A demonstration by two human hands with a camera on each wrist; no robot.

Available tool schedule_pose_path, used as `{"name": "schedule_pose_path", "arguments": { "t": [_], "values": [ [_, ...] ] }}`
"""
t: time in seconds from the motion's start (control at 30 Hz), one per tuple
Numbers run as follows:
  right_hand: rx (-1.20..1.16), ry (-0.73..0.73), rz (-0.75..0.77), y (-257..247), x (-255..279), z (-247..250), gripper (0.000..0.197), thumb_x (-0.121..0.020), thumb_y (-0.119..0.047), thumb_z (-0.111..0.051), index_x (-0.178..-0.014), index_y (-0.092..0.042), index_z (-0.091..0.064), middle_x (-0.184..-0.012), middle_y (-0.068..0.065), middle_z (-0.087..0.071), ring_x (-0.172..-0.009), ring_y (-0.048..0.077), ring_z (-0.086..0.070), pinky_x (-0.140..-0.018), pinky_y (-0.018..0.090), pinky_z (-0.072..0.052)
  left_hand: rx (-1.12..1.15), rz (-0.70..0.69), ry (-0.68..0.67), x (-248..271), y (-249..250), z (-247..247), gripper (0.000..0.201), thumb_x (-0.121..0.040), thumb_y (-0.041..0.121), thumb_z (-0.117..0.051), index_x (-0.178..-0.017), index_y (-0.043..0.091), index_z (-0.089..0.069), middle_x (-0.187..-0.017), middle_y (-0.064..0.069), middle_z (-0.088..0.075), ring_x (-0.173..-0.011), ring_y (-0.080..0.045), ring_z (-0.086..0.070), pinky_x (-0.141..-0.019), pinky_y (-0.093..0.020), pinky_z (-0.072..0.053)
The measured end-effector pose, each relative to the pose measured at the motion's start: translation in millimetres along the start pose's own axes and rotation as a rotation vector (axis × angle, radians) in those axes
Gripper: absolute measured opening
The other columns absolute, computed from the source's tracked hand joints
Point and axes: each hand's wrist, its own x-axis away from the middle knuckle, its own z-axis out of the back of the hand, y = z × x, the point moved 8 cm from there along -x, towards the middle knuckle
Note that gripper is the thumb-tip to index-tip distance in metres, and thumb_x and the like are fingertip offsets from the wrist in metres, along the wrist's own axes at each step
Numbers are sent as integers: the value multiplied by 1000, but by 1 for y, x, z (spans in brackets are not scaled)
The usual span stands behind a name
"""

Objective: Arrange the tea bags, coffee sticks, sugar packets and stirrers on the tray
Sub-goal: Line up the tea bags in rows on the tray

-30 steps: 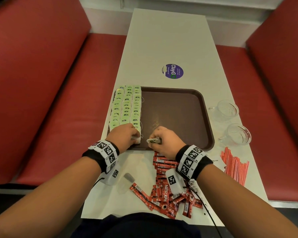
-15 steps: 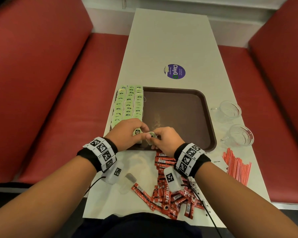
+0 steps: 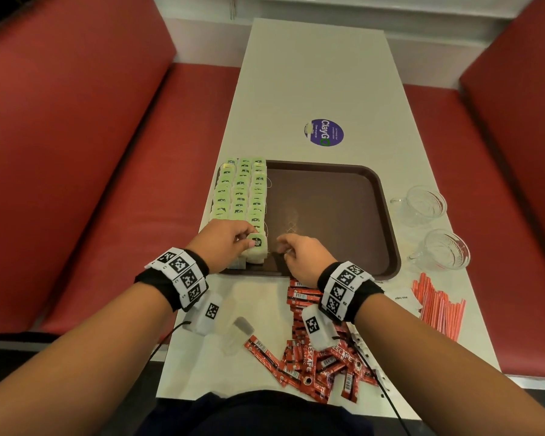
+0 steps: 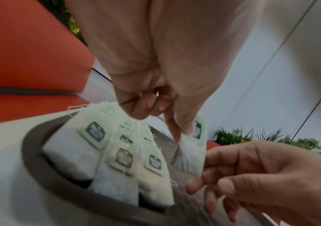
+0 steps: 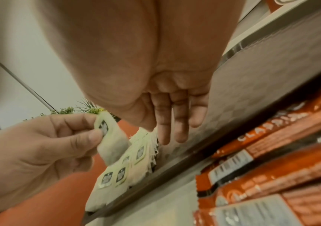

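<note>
Your left hand (image 3: 225, 243) is pinching a tea bag (image 3: 256, 250) at the tray's (image 3: 387, 221) seven o'clock corner; your right hand (image 3: 299, 254) is hovering beside it, fingers relaxed, empty. Setting it down carelessly could be nudging the neat rows (image 3: 239, 193) crooked.

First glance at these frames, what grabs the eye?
The green-tagged tea bags, packed in neat rows along the left edge of the brown tray, with the left hand pinching one more tea bag at the near end. Next, the loose heap of red coffee sticks on the table's near edge, and the red stirrers lying at the right.
</note>
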Motion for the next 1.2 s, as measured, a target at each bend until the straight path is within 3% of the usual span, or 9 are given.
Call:
{"name": "schedule_pose_path", "arguments": {
  "t": [0.1,0.27,0.37,0.63,0.8,0.87,0.97,1.07,1.2],
  "values": [
    [35,-41,-10,1,-4,-8,44,-96,-4,-46,-138,-16,-53,-128,-3,-65,-118,17,-59,-102,25,-44,-90,52,-109,-1,-11,-17,21,-97,24,-64,-116,19,-68,-83,6,-61,-76,-11,-55,-66,-18,-41],
    [109,-82,17,-9,-12,-17,43,-93,-6,-47,-132,-19,-62,-128,4,-65,-116,25,-60,-102,36,-49,-158,109,-44,-5,-19,-21,24,-91,30,-70,-114,25,-69,-81,11,-60,-82,-14,-59,-77,-30,-49],
    [129,-92,45,-14,-15,-20,41,-92,-7,-48,-127,-20,-66,-122,4,-67,-110,25,-62,-96,40,-52,-132,105,54,-3,-15,-15,26,-82,33,-78,-102,31,-61,-88,11,-58,-81,-12,-57,-72,-29,-45],
    [126,-81,69,-20,-15,-22,32,-90,-6,-49,-115,-9,-68,-113,9,-68,-105,29,-62,-93,41,-52,-259,87,-53,0,-10,-31,23,-81,39,-78,-98,29,-68,-95,8,-62,-91,-15,-61,-80,-30,-48],
    [191,-48,80,-22,-8,-23,42,-89,-24,-63,-129,-16,-58,-122,7,-59,-108,26,-59,-95,40,-51,-245,8,-17,15,1,-22,21,-87,43,-70,-102,29,-67,-93,10,-59,-88,-13,-57,-76,-32,-47],
    [220,-39,125,-30,-2,-23,36,-86,-30,-69,-118,-19,-59,-113,3,-55,-101,23,-56,-88,35,-50,-266,-31,-56,29,2,-21,17,-90,42,-67,-100,28,-66,-95,11,-59,-89,-12,-56,-77,-31,-47],
    [278,-165,253,-49,11,-36,21,-84,-33,-72,-98,-22,-61,-92,-6,-56,-83,16,-53,-73,27,-41,-365,-62,-195,52,-5,-27,17,-90,42,-66,-100,28,-65,-99,11,-60,-93,-12,-57,-80,-31,-48],
    [392,-338,323,-60,24,-65,32,-85,-39,-73,-111,-22,-67,-86,-9,-58,-79,13,-53,-74,27,-45,-455,-48,-313,76,-18,-35,23,-88,50,-65,-101,31,-64,-98,14,-58,-91,-8,-53,-78,-27,-44],
    [508,-399,361,-66,30,-99,35,-87,-45,-67,-115,-25,-66,-86,-10,-55,-82,17,-52,-71,29,-44,-593,-28,-368,98,-38,-38,34,-86,62,-61,-104,34,-63,-101,14,-62,-98,-12,-53,-88,-34,-46]
  ]
}}
